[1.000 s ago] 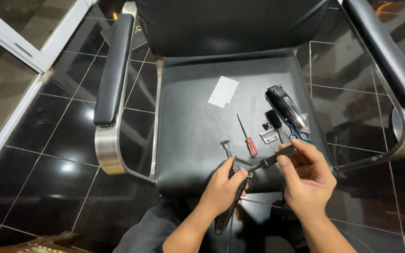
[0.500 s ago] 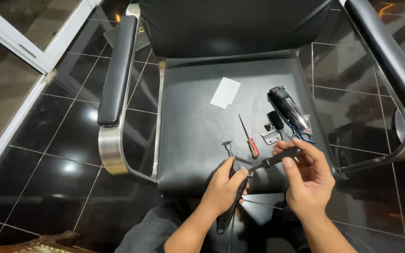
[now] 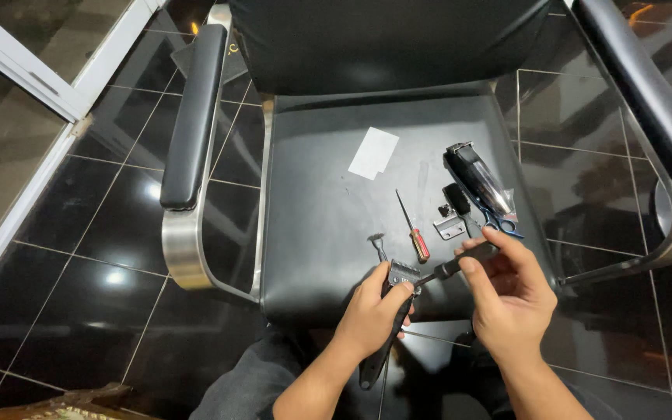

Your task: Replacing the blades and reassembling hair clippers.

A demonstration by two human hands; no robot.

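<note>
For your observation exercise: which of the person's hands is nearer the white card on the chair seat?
Left. The left hand lies below the white card; the right hand is below and further to the side.

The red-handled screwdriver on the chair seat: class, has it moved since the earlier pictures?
No. The red-handled screwdriver lies in the same spot on the chair seat, below the white paper.

Barbershop: padded black barber chair [image 3: 367, 202] with chrome armrests, hair clipper [image 3: 477, 180], glossy tile floor [image 3: 79, 233].
</note>
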